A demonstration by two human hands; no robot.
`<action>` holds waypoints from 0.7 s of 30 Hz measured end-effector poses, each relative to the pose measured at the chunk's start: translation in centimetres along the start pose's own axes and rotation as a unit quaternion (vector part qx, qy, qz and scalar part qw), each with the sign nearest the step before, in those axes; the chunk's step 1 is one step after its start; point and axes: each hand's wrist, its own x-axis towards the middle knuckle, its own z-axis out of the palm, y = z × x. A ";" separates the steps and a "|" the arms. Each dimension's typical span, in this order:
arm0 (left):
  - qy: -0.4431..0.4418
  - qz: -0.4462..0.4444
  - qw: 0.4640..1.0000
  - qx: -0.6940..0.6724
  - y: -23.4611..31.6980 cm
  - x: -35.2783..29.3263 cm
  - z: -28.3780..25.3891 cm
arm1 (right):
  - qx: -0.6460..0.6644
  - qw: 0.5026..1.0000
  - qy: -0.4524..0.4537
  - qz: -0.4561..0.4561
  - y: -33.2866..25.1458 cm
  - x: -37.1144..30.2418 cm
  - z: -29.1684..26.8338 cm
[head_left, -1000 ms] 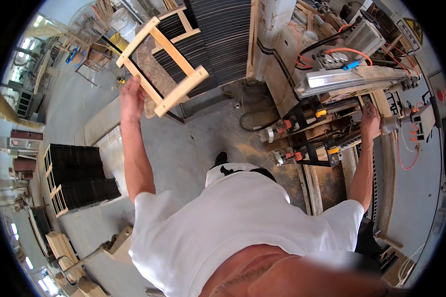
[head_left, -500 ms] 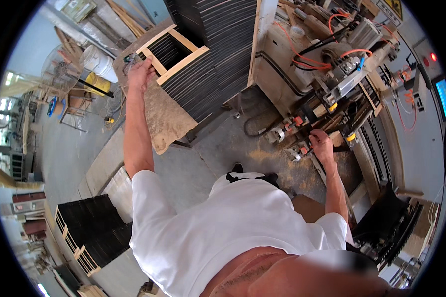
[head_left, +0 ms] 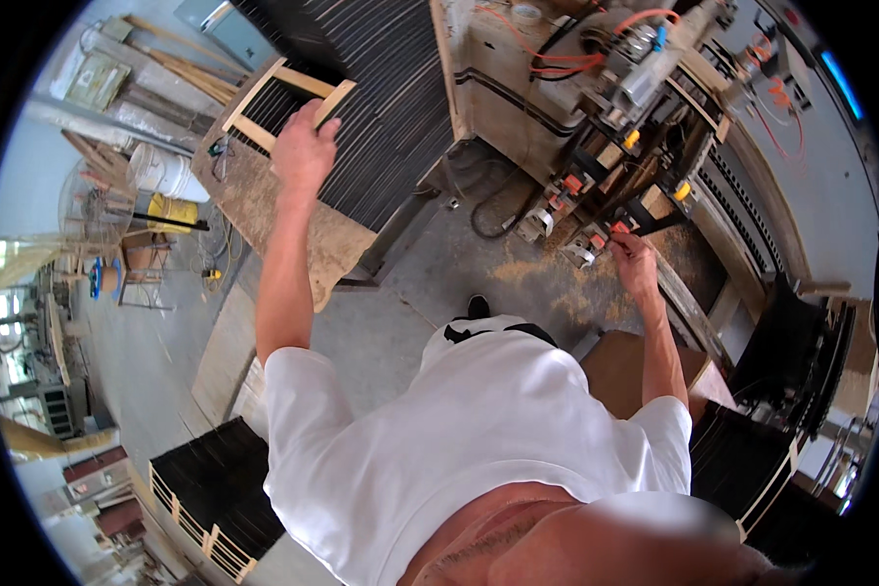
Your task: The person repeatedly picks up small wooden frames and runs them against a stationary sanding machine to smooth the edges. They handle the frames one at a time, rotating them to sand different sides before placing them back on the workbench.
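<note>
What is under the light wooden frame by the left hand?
Through the opening of the wooden frame, and beside it, a black striped stack shows. Whatever the frame itself and the left hand cover cannot be seen.

A gap over the floor lets a hand pass between the worktable on the left and the machine on the right. The tall black stack blocks the far side. The wooden frame obstructs the left hand; metal fittings crowd the right hand from the left.
</note>
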 end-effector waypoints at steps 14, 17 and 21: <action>0.201 0.074 0.975 -0.053 5.8 -3.4 1.6 | -0.264 0.927 0.268 -0.006 3.7 -17.0 -22.2; 0.107 0.068 0.957 -0.260 11.0 -6.2 7.1 | -0.382 0.851 0.353 0.069 2.5 -23.9 -29.6; -0.077 0.111 0.927 -0.350 20.1 -11.3 14.6 | -0.484 0.735 0.337 0.334 0.8 -33.0 -34.7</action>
